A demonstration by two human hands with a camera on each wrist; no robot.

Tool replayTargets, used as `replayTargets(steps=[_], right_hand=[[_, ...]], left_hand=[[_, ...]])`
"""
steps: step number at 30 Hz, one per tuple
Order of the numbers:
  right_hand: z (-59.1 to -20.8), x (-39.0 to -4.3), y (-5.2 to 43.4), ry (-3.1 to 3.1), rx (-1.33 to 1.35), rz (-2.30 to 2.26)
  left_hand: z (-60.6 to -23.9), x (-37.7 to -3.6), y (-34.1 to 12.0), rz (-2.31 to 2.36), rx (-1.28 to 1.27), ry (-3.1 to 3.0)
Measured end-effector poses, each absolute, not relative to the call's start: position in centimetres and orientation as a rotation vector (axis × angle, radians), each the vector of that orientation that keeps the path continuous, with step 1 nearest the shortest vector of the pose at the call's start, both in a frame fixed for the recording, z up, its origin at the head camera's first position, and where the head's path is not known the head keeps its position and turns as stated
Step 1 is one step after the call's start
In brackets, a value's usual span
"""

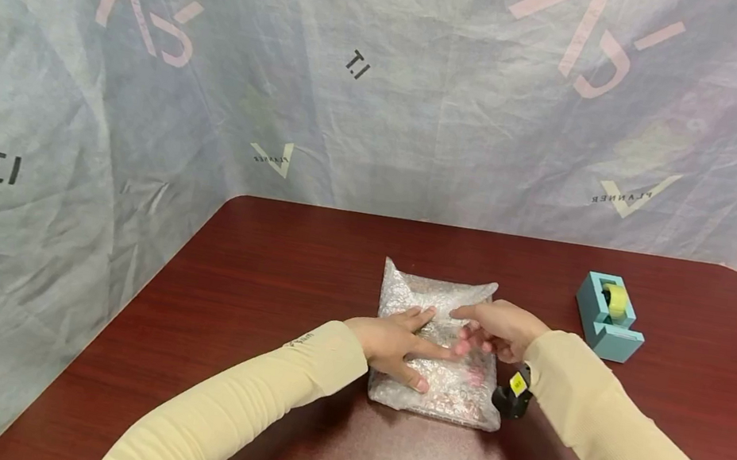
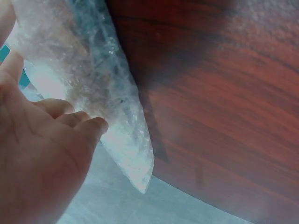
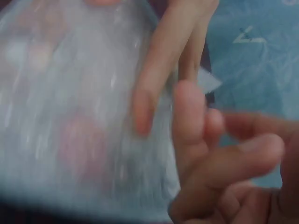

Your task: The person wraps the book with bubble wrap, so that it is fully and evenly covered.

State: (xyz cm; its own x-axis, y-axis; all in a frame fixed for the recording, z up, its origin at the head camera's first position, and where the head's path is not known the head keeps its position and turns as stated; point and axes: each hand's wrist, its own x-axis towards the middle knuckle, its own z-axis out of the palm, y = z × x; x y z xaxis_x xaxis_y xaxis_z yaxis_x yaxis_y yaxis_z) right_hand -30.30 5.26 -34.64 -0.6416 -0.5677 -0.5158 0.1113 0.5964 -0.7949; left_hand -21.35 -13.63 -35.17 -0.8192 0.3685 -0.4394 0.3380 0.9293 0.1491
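Observation:
A flat package in clear bubble wrap (image 1: 435, 403) lies on the table, with reddish patches showing through the plastic. My left hand (image 1: 390, 344) rests on its left half, palm down with the fingers spread. The left wrist view has the fingers of that hand (image 2: 42, 154) against the bubble wrap (image 2: 124, 154). Over the package's right side hovers my right hand (image 1: 499, 328), index finger pointing out and the others loosely bent. Nothing is between the fingers of the right hand (image 3: 219, 172) in the right wrist view, where the package is blurred.
A light-blue tape dispenser (image 1: 614, 343) with a roll of yellow tape (image 1: 615, 300) stands at the right of the dark red table (image 1: 293, 250). A black device with a yellow label (image 1: 512, 400) is by my right wrist. Grey printed sheeting (image 1: 384, 128) hangs behind the table.

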Motion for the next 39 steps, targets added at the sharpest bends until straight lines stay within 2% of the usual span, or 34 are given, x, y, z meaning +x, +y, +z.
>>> replayTargets(steps=[11, 18, 25, 29, 35, 39], right_hand=[[-35.6, -29.6, 6.1, 2.614, -1.044, -0.689], [-34.7, -29.0, 5.8, 2.798, -1.195, -0.322], [-34.6, -28.9, 5.9, 2.985, -1.277, -0.139], [-34.9, -29.4, 6.3, 2.966, -1.419, -0.15], [-35.7, -30.1, 6.9, 2.766, -1.66, -0.407], [-36.1, -29.8, 6.6, 2.725, -1.697, -0.597]], left_hand=[[-34.9, -21.2, -13.8, 0.129, 0.489, 2.613], [-34.9, -21.2, -13.7, 0.132, 0.495, 2.613], [-34.9, -21.2, -13.7, 0.14, 0.5, 2.622], [-35.0, -21.2, -13.7, 0.137, 0.49, 2.615], [-35.1, -21.3, -13.7, 0.101, 0.481, 2.614], [-35.1, -21.2, -13.7, 0.074, 0.492, 2.618]])
